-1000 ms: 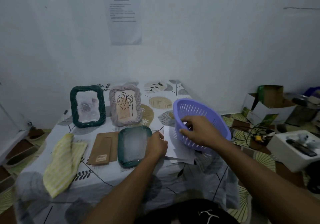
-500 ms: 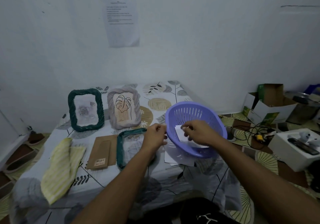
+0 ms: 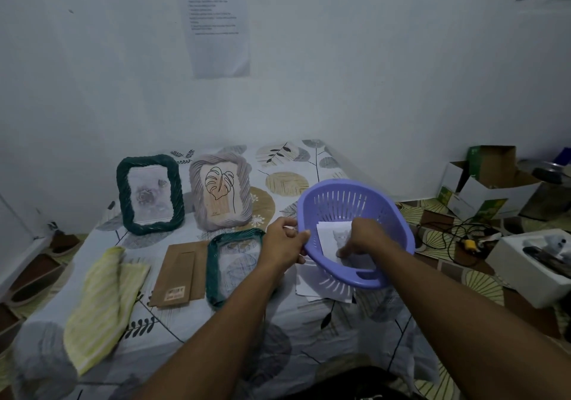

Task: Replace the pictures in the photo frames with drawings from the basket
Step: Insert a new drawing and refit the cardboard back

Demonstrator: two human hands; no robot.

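Cat drawing on white paper [image 3: 330,239] lies in the lilac plastic basket [image 3: 349,198], directly under the right hand [image 3: 366,236], whose fingers bend onto it; whether they pinch it is unclear. Left hand [image 3: 284,242] grips the basket's left rim.

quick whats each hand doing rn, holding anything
Left hand: grips the purple basket by its rim.
Right hand: inside the basket, fingertips on the drawing; cannot tell whether it pinches it.
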